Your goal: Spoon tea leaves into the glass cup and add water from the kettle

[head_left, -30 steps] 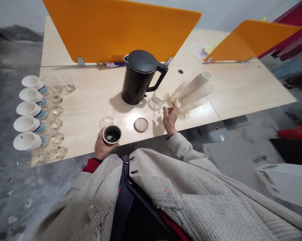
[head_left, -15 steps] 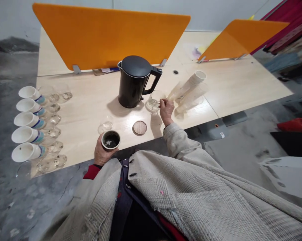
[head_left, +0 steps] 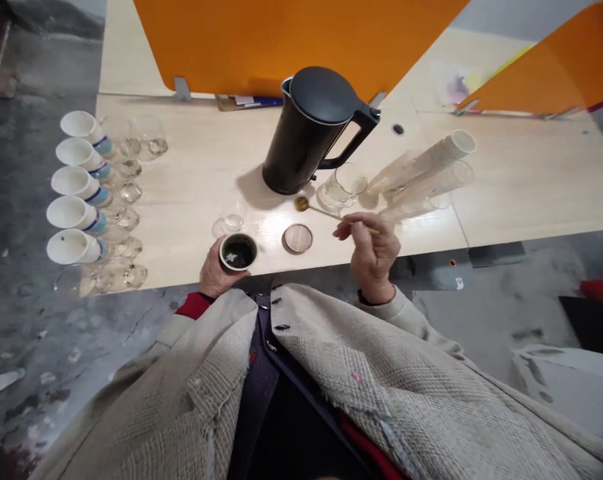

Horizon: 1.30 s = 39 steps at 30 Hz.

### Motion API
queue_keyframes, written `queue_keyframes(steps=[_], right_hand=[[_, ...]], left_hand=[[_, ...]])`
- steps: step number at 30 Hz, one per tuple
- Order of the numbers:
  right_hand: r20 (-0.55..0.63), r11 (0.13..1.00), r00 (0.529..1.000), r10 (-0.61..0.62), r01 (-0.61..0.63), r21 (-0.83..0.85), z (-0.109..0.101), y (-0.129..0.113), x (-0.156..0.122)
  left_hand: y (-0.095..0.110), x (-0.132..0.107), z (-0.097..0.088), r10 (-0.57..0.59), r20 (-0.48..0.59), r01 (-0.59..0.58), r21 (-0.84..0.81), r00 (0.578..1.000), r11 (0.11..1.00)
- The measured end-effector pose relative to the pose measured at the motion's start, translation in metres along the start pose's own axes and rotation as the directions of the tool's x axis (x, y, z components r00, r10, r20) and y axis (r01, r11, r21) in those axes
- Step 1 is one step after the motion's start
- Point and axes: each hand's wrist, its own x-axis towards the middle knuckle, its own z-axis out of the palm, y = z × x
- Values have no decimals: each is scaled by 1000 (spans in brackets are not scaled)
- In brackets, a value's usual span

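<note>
orange screen [head_left: 301,33]: top cut off by the picture's upper edge.
second orange screen [head_left: 556,63]: right end runs out of the picture.
spoon [head_left: 326,212]: handle end hidden inside the right hand [head_left: 374,250]; contents of its bowl too small to tell.
small tin [head_left: 238,252]: sides covered by the left hand [head_left: 216,270]; dark contents too blurred to name.
glasses [head_left: 126,220] beside the white cups [head_left: 76,200]: see-through, outlines blurred, number cannot be told.
papers [head_left: 244,101] under the screen: mostly hidden.
desk [head_left: 191,173]: near edge covered by the coat [head_left: 331,380].

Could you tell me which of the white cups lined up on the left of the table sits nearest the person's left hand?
The white cup at the near end of the row; the other four lie farther from the left hand.
</note>
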Motion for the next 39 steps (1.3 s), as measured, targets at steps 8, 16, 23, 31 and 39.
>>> queue_keyframes(steps=[8, 16, 23, 31, 39], right_hand=[[606, 921, 706, -366, 366, 130, 56, -21, -15], [786, 938, 580, -216, 346, 2, 78, 2, -25], [822, 943, 533, -200, 332, 14, 89, 11, -27], [771, 992, 625, -124, 57, 113, 94, 17, -30], [640, 937, 751, 164, -322, 137, 87, 19, -28]], left_hand=[[6, 1, -1, -28, 39, 28, -15, 999, 999], [6, 0, 1, -46, 24, 47, -40, 999, 998], [3, -1, 3, -50, 11, 50, -49, 999, 998], [2, -2, 3, -3, 5, 3, -41, 1000, 999], [5, 0, 1, 54, 1, -53, -54, 999, 997]])
